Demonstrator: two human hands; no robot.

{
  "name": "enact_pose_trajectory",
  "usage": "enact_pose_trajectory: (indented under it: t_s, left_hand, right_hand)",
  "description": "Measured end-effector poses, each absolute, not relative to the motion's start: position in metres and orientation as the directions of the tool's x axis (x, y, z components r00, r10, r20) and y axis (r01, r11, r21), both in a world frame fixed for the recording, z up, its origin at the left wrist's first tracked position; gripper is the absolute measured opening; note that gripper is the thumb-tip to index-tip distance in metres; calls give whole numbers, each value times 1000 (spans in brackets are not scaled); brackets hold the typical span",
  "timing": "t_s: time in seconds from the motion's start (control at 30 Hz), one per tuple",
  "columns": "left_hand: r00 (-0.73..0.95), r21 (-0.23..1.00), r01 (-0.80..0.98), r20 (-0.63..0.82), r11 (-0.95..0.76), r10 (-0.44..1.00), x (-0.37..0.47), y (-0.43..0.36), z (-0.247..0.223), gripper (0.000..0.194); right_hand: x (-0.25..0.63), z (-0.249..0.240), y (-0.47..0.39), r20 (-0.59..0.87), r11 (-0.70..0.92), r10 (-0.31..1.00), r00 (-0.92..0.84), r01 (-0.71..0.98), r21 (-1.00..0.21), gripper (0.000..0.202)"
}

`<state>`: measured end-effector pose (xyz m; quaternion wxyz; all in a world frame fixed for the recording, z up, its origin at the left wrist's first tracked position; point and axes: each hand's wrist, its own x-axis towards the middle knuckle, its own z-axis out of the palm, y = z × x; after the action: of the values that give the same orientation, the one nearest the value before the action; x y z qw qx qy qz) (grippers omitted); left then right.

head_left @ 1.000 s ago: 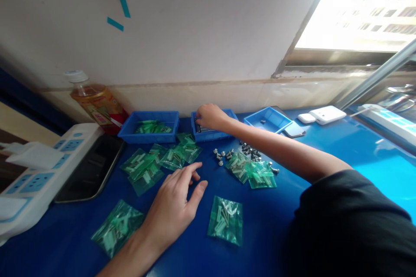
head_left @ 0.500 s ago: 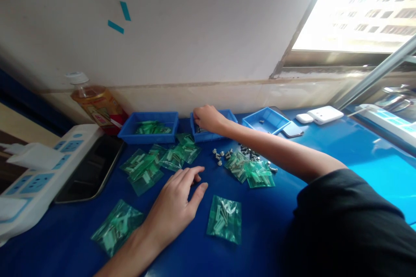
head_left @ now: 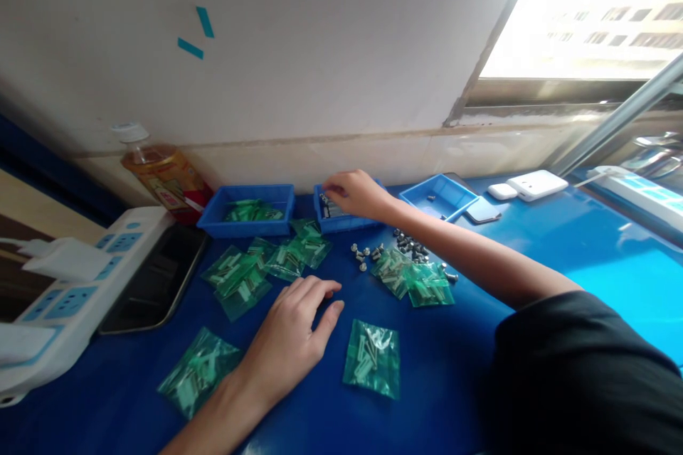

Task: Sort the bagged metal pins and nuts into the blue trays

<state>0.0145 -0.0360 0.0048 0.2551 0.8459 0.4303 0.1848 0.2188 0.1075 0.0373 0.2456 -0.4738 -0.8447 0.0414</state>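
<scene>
Phone [head_left: 152, 281] lies btwn pwr strip [head_left: 69, 301] & bags [head_left: 235, 277]

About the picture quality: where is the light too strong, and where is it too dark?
Head view: the window is largely washed out to white; head view: a bright patch lies on the table at far right; head view: the green bag just right of the left hand carries small glare spots; head view: the black sleeve is dark, with little detail.
</scene>
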Motion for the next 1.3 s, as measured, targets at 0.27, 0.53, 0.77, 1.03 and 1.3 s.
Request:
enact_pose_trajectory:
  t_s: [0.27,0.53,0.77,1.03,1.3]
  left_hand:
    - [626,501,634,115,-589,771,12,-37,7,30]
    - [877,230,461,28,-857,479,33,-67,17,56]
    - [731,105,671,72,-734,678,14,-34,9,47]
    - [453,75,889,-5,-452,891,-30,16,-1,51]
    - [481,228,852,14,-472,876,-60,22,17,57]
  right_hand:
    - [269,22,-18,595,672,626,-505,736,-83,16]
    - [333,-8,-14,456,194,871,-183,981,23,36]
    - [349,-3,-16,363,60,930,-56,998,2,44]
    - [361,-6,-18,328,10,945,-8,1000,-3,44]
    - [383,1,-11,274,60,961,-46,997,-45,28]
